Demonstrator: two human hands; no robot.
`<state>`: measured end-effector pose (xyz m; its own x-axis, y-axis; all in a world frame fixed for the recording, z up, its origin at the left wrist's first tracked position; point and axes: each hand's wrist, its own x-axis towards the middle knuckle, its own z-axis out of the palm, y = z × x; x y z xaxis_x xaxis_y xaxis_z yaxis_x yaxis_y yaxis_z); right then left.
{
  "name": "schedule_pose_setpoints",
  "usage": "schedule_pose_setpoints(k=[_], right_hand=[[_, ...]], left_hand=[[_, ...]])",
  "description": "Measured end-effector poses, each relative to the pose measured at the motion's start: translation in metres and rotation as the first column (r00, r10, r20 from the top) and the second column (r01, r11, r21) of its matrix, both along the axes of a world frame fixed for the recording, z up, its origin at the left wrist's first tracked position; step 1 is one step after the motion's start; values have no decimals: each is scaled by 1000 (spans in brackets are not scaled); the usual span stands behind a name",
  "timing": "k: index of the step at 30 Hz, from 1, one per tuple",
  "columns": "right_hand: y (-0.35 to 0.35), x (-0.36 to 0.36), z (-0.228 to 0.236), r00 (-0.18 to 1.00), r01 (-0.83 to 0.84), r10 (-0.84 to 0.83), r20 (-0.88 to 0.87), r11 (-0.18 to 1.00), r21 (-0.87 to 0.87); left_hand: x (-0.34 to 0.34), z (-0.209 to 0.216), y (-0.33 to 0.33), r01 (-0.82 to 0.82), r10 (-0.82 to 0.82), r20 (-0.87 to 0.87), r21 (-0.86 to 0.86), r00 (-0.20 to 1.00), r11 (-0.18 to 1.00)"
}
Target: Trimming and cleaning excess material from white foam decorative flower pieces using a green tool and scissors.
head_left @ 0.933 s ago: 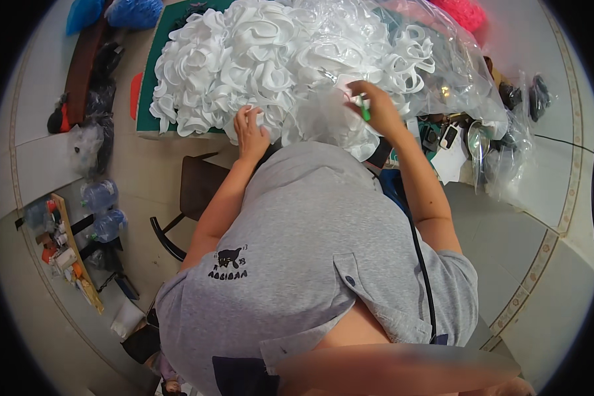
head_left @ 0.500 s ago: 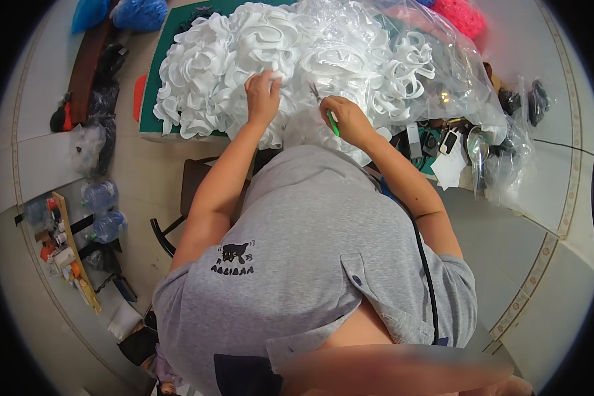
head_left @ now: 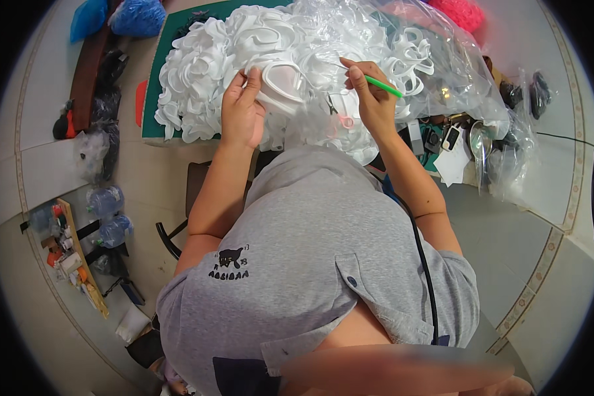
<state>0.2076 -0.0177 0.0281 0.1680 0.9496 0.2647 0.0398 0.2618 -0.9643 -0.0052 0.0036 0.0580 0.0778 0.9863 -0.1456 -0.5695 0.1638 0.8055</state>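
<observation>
My left hand [head_left: 243, 109] is closed on a white fabric loop [head_left: 275, 101], pinched between thumb and fingers at its left side and held up above the pile. In my right hand [head_left: 376, 105] is a slim green-handled tool [head_left: 384, 86]; its thin tip points up and left, and its exact kind is unclear. A large heap of curled white fabric loops [head_left: 198, 72] lies beneath both hands, partly under clear plastic. Between my hands, near the heap's front, is a small pair of scissors [head_left: 344, 121] with pink handles and dark blades.
The heap rests on a green-topped table [head_left: 153, 99]. Clear plastic sheeting [head_left: 472, 86] drapes its right side, near white paper [head_left: 453, 165] and small devices. Blue bags [head_left: 138, 16] and a pink bundle [head_left: 459, 16] lie beyond. A dark chair [head_left: 198, 185] stands at left.
My left hand has lifted a white loop from the heap. My right hand has moved right and up, turning the green tool. The pink-handled scissors are now visible between my hands.
</observation>
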Motion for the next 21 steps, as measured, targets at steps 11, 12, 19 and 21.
schedule_pose_setpoints(k=[11,12,19,21], right_hand=[[-18,-35,35,965,-253,240,109,958,133],[-18,-35,34,958,-238,198,209,953,190],[-20,-36,43,937,-233,125,326,919,317],[-22,-36,45,931,-230,115,346,921,313]], left_hand=[[15,-2,-26,177,-134,239,-166,962,970],[16,0,-28,176,-134,239,-165,962,970],[15,-11,-33,135,-101,258,-118,961,984],[17,-12,-33,134,-100,257,-119,961,984]])
